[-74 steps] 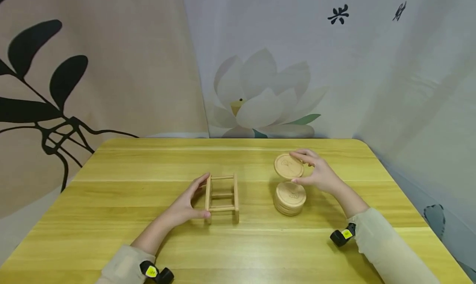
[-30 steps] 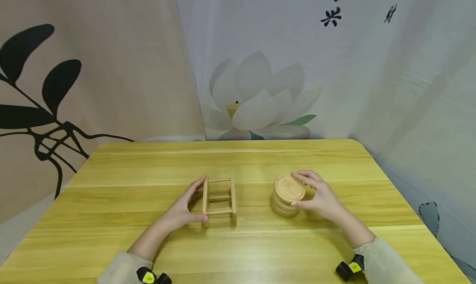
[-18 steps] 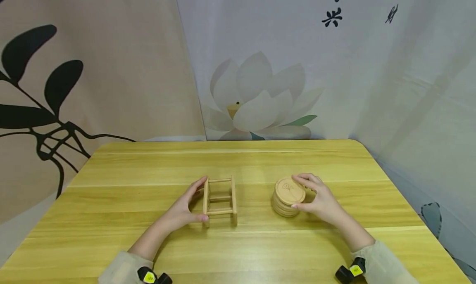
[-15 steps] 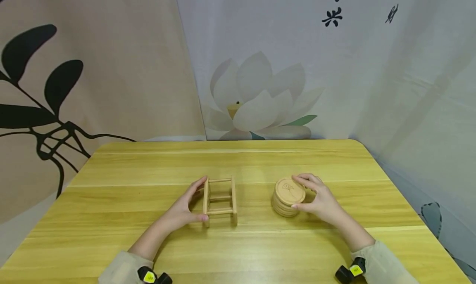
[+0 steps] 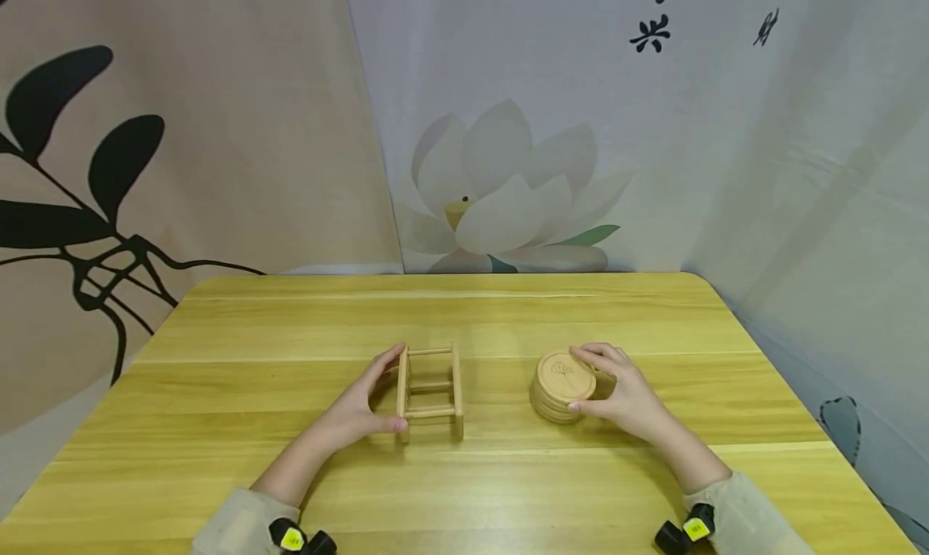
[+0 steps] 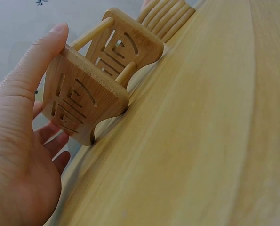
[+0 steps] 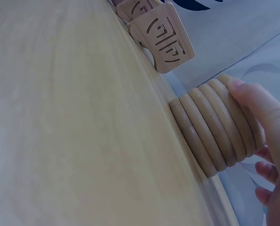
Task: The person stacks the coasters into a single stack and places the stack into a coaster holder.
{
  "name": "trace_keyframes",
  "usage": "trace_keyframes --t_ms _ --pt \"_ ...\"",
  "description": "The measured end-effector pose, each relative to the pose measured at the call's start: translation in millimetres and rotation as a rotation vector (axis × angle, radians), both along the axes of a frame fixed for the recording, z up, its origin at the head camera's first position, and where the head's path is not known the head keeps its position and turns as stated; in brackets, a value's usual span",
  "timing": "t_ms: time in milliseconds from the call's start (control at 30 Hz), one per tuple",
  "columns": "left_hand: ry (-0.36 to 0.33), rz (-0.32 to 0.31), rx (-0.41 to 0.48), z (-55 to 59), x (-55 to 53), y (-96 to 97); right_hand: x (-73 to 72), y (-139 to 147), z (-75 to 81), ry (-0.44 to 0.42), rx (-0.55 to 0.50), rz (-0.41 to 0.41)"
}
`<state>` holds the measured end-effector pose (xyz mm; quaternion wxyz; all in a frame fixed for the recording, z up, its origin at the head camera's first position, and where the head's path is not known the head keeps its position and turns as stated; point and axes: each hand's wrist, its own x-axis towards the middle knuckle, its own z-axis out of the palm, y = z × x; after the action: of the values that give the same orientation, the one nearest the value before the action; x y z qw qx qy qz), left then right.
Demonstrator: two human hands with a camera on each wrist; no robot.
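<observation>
In the head view my left hand (image 5: 357, 403) holds the near-left side of a wooden coaster holder (image 5: 456, 394), thumb in front and fingers behind. The holder stands on the table; its two end panels, joined by rods, show cut-out patterns in the left wrist view, and no coaster sits between them. To the right is a stack of several round wooden coasters (image 7: 201, 129). My right hand (image 5: 626, 390) pinches the top coaster (image 5: 564, 376), engraved with a leaf-like drawing, by its rim. That coaster lies flat on the others.
Both things stand on a light wooden table (image 5: 464, 494), with a gap between holder and stack. A printed curtain (image 5: 522, 95) hangs behind the table's far edge. Each sleeve carries a small black wrist camera (image 5: 675, 536).
My right hand has lowered the top coaster from above the stack onto it, then stayed nearly still there. My left hand has kept its hold on the coaster holder.
</observation>
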<state>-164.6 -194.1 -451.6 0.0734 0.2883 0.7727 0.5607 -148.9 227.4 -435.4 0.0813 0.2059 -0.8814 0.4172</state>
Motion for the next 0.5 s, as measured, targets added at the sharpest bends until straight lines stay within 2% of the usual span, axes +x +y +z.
trace_keyframes --t_ms 500 --pt "0.007 -0.001 -0.007 1.2 -0.1 0.6 0.1 1.3 -1.9 -0.008 0.019 0.014"
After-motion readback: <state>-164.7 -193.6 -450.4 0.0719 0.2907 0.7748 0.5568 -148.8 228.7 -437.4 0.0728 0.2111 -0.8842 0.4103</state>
